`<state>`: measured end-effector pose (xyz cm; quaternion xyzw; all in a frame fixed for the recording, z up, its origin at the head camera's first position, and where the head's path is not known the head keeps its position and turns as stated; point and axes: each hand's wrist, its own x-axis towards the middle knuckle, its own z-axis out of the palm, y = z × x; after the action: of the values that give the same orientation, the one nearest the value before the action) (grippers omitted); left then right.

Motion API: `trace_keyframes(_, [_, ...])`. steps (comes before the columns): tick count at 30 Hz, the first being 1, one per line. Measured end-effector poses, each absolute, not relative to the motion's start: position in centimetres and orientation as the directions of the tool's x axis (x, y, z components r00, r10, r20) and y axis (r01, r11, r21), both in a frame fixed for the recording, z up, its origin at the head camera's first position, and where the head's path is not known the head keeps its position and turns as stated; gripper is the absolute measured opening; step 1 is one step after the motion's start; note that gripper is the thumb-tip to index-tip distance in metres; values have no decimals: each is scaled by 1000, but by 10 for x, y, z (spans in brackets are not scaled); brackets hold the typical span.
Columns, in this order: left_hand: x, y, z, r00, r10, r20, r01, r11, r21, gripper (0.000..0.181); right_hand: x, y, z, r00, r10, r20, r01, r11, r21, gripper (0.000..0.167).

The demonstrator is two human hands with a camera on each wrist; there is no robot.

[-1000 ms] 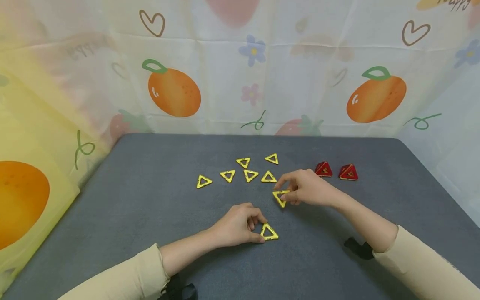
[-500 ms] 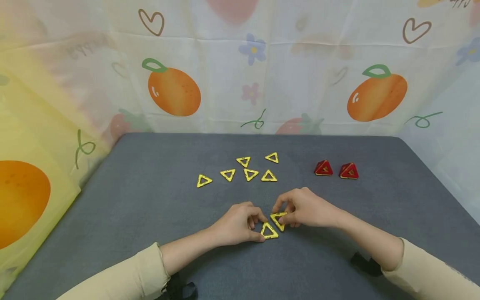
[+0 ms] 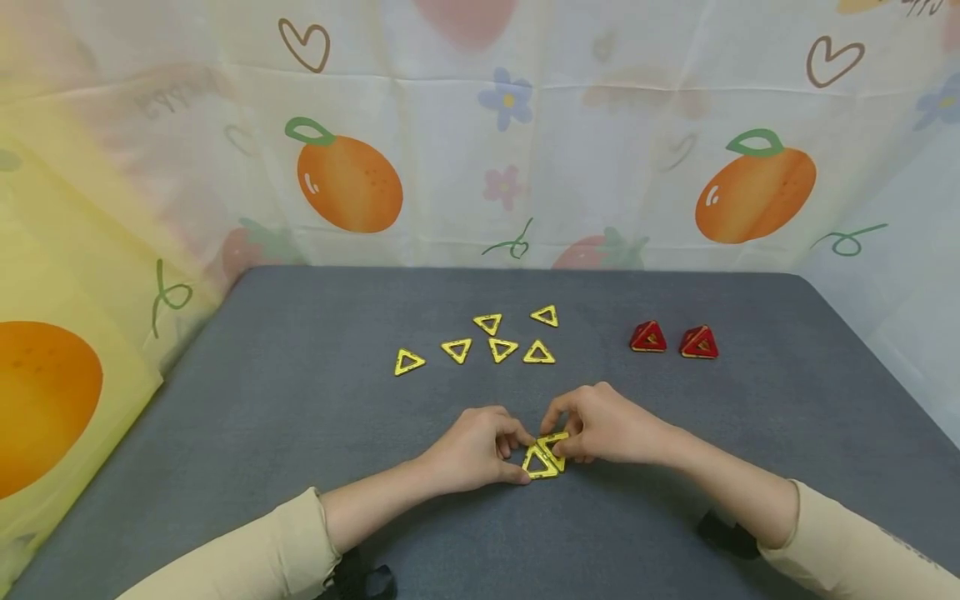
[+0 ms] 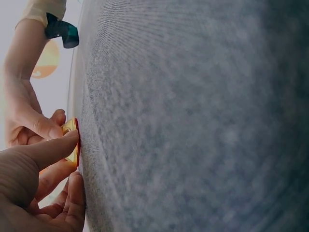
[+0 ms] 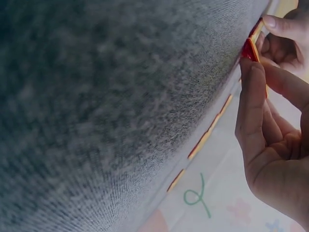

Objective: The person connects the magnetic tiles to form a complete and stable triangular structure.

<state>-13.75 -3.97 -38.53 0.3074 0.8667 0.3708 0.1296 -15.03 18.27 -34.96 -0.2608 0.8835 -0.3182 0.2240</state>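
My left hand [image 3: 474,450] pinches a yellow triangular magnetic tile [image 3: 542,475] by its left side, thumb at the lower corner and a finger at the top, with the tile lying on the table. A second yellow triangular tile [image 3: 551,437] is pinched between thumb and fingers of my right hand [image 3: 611,427]. Its slanted side meets the right side of the first tile. From the right wrist view, the red underside of the right-hand tile [image 5: 249,50] shows, and that tile is tilted up from the table. Fingers cover part of both tiles.
Several loose yellow triangular tiles [image 3: 538,360] lie flat farther back on the grey table [image 3: 300,417]. Two red pyramids [image 3: 648,337] stand at the back right. A fruit-printed curtain [image 3: 450,167] hangs behind the table's far edge.
My right hand has brought its tile toward me, from near the loose tiles to the side of the left tile. The gap between the two has closed. My left hand has stayed in place.
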Motion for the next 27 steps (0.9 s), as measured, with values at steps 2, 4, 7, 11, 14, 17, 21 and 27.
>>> trace_keyframes(2, [-137,-39,-386,-778,628,20,444,527,724,30,-151,182,-350,-763,-605,-229,-322,662,-677,18])
trace_keyframes(4, [-138,-39,-386,-779,626,29,445,521,729,31,-151,183,-351,-761,-608,-226,-325,659,-678,18])
trace_keyframes(7, [-138,-39,-386,-783,621,30,435,513,740,31,-153,185,-353,-754,-621,-212,-337,644,-687,24])
trace_keyframes(11, [-138,-39,-385,-791,611,28,417,506,755,30,-155,187,-356,-722,-659,-211,-329,595,-734,36])
trace_keyframes(14, [-138,-40,-385,-790,612,37,418,495,762,29,-156,187,-358,-689,-686,-232,-295,559,-775,39])
trace_keyframes(17, [-139,-41,-386,-785,618,50,430,485,762,29,-158,187,-360,-669,-701,-247,-284,548,-787,41])
trace_keyframes(21, [-139,-41,-386,-782,621,51,431,480,764,29,-159,187,-361,-658,-708,-255,-310,563,-766,42])
trace_keyframes(27, [-139,-42,-386,-780,623,53,435,480,762,29,-159,185,-361,-648,-723,-240,-352,564,-747,42])
